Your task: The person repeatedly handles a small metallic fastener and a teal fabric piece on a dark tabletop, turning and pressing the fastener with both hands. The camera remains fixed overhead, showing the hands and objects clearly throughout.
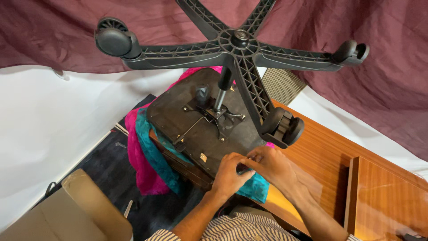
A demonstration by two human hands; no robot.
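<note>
Chair seat underside (196,134), dark board with the black five-star base (236,49) standing up from it, lies upside down on a wooden table (321,156). I see my left hand (229,174) and right hand (272,165) pinching teal fabric (256,187) at its near edge; pink fabric (142,165) drapes left.

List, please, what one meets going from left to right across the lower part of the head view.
Cardboard box → pink cloth → teal cloth → left hand → right hand → wooden table.
</note>
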